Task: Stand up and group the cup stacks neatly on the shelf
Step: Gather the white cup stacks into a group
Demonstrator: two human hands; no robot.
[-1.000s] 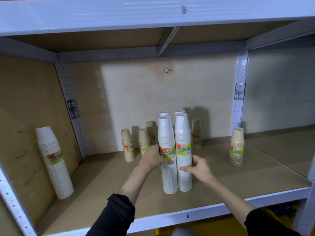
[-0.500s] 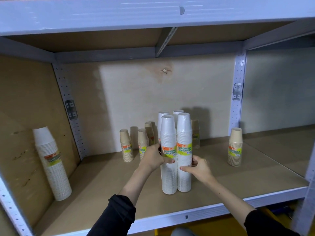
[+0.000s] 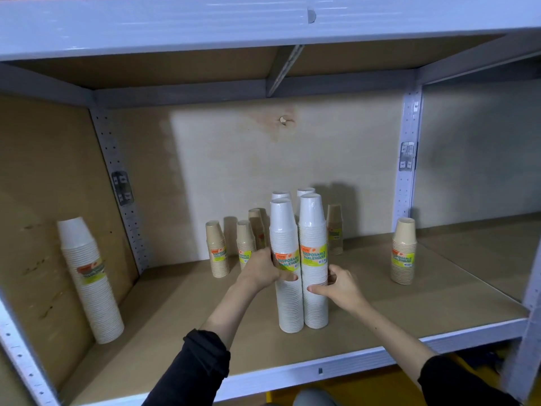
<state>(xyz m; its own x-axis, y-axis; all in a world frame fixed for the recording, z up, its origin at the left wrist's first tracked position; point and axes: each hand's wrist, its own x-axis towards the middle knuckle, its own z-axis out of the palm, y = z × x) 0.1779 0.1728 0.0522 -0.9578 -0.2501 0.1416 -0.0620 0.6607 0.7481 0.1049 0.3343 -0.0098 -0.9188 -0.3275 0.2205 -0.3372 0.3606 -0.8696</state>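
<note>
Gripping two upright white cup stacks (image 3: 298, 265), hands (image 3: 259, 269) apparently clasped.

Stockroom or shop storage area. Evidence: a boltless metal rack with a pale grey front rail (image 3: 336, 369), perforated uprights (image 3: 408, 171) and a bare fibreboard shelf (image 3: 175, 312). On that shelf stand shrink-wrapped retail packs: white cup stacks (image 3: 313, 300) labelled "DISPOSABLE TABLEWARE" near its front edge, smaller tan cup stacks (image 3: 404, 253) toward its back and right. Plain board backing behind the shelf.
</note>
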